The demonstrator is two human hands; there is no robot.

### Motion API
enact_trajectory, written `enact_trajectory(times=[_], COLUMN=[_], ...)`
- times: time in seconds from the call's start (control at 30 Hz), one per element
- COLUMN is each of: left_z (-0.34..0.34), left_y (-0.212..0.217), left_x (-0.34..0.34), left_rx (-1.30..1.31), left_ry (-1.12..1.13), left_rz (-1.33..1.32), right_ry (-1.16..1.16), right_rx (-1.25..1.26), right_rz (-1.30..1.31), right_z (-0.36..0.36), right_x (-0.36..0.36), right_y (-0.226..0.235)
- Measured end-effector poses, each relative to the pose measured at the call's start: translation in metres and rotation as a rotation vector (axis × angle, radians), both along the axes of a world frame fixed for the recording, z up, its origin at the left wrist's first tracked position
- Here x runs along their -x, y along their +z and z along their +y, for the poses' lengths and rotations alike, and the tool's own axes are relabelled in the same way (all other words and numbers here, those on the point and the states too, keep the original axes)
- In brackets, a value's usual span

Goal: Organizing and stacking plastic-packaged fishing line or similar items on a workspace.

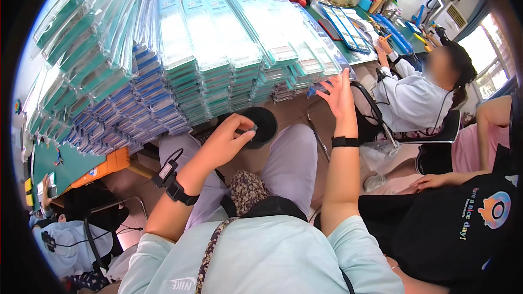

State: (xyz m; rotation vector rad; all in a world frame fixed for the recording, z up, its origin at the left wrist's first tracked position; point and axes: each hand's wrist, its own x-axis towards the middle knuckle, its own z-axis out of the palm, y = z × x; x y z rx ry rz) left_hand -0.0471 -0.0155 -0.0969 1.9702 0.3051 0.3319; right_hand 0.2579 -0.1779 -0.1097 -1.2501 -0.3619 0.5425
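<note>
My left hand [224, 140] is closed above my lap, thumb and fingers pinching a small dark thing [252, 129] too small to name. Under it, near my knees, is a round black object [266, 120] like a bin or stool top. My right hand [339, 97] is raised with fingers spread, holding nothing that I can see. Its fingertips are close to the right end of the piled clear plastic packages [231, 49], at a blue package [331, 54]; whether they touch it I cannot tell. The packages have blue and green card backings and lie in tall stacks.
A seated co-worker [417, 98] writes at a green desk at the far right. Another person in a black shirt [436, 223] sits close on my right. At the lower left a co-worker's sleeve [62, 245] shows beside a chair [117, 201]. An orange item [103, 169] hangs at a green table's edge.
</note>
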Motion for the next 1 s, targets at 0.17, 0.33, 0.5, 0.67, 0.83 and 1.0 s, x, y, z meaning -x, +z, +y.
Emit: enact_trajectory(times=[0.17,0.33,0.5,0.67,0.83,1.0], left_z=[-0.004,-0.018,-0.027,-0.034,-0.047,-0.052], left_y=[-0.001,0.021,0.02,0.014,0.023,0.035], left_x=[-0.042,-0.079,-0.11,-0.133,-0.142,-0.148], left_rx=[0.305,0.491,0.692,0.918,1.009,1.097], left_ry=[-0.054,-0.054,-0.046,0.036,0.07,0.069], left_rz=[0.055,0.055,0.001,-0.144,-0.214,-0.215], right_ry=[0.16,0.253,0.35,0.433,0.475,0.444], right_rx=[-0.036,-0.03,-0.063,-0.021,-0.093,-0.075], right_rz=[0.074,0.082,0.129,0.145,0.188,0.204], right_z=[0.007,0.013,0.02,0.023,0.026,0.025], right_x=[-0.011,-0.012,-0.019,-0.021,-0.032,-0.043], right_y=[0.016,0.041,0.05,0.056,0.051,0.043])
